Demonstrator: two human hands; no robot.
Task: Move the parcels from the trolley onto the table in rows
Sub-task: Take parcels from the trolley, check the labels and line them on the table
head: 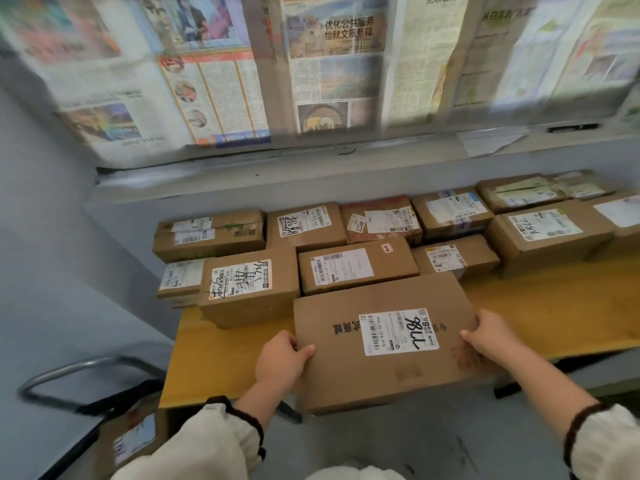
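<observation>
I hold a large brown cardboard parcel [381,344] with a white label, flat over the front edge of the yellow wooden table [221,362]. My left hand [282,362] grips its left side, thumb on top. My right hand [490,336] grips its right side the same way. Behind it, several labelled parcels [356,266] lie in two rows on the table up to the wall. At the lower left the trolley's grey metal handle [69,370] shows, with one labelled parcel [133,438] on the trolley below it.
A grey wall with a ledge [311,171] runs behind the table, and newspapers [332,64] cover the window above. Bare tabletop [554,306] shows to the right of the held parcel. Grey floor lies under me.
</observation>
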